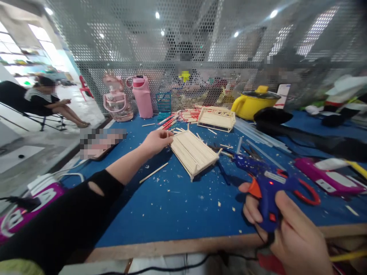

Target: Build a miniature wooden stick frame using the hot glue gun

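Note:
My left hand pinches the far left corner of a small wooden stick platform with short corner posts. My right hand is wrapped round a blue glue gun with an orange trigger; its nozzle points left, close to the platform's right corner. Behind stands a second stick model with raised rails. A loose stick lies left of the platform. Red-marked sticks are heaped at the back. Red-handled scissors lie partly hidden behind the glue gun.
Clear glue sticks lie right of centre. A yellow pot, pink bottle and clear jug line the mesh screen. Purple power strips flank the blue table. A seated person is at left.

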`<state>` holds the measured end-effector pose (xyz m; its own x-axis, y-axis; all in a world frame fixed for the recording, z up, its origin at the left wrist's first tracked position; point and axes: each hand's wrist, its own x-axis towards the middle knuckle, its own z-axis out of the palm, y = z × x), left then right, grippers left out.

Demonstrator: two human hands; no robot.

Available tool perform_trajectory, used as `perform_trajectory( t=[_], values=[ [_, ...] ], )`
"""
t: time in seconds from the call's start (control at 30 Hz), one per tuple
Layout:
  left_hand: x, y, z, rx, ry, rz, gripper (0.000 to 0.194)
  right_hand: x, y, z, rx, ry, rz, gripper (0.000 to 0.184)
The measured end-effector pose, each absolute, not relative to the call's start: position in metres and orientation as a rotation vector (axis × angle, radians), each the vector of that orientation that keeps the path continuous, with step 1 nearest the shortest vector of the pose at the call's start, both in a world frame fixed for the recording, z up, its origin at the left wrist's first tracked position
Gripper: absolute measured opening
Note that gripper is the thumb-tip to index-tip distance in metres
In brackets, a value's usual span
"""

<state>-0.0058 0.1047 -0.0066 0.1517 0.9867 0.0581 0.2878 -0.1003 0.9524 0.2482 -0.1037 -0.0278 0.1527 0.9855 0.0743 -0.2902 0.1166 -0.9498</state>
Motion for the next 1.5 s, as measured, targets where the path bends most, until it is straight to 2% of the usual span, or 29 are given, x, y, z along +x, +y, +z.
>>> perform_trajectory(
  t=[0.1, 0.27, 0.4, 0.63, 0.83, 1.0, 1.23, 1.33, 1.5],
  values=[
    [-0.026, 0.073, -0.003, 1.540, 1.283, 1.027, 0.016, 0.251, -0.103, -0.032, -0.952, -0.956, 1.187, 0.042],
    [-0.050, 0.024, 0.008, 1.260, 1.367, 1.237, 0.031, 0.254, -0.103, -0.036, -0.914, -0.986, 1.195, 0.039],
    [-0.051, -0.013, 0.013, 1.137, 1.442, 1.383, 0.036, 0.254, -0.104, -0.036, -0.916, -1.005, 1.185, 0.041],
    [-0.041, -0.076, -0.012, 1.118, 1.462, 1.227, 0.047, 0.248, -0.107, -0.031, -0.939, -0.994, 1.107, 0.038],
    [-0.028, -0.084, -0.018, 1.223, 1.611, 1.281, 0.036, 0.243, -0.106, -0.024, -0.986, -0.987, 1.033, 0.035],
    [-0.031, -0.086, -0.019, 1.157, 1.553, 1.258, 0.030, 0.240, -0.107, -0.019, -1.044, -0.959, 0.996, 0.026],
    [-0.037, -0.087, -0.024, 1.236, 1.588, 1.259, 0.025, 0.239, -0.107, -0.021, -1.029, -0.932, 0.995, 0.033],
    [-0.036, -0.087, -0.023, 1.276, 1.587, 1.261, 0.021, 0.240, -0.106, -0.022, -1.021, -0.942, 0.994, 0.030],
    [-0.041, -0.083, -0.014, 0.928, 1.346, 1.271, 0.040, 0.243, -0.107, -0.029, -1.046, -0.930, 1.013, 0.027]
  ],
)
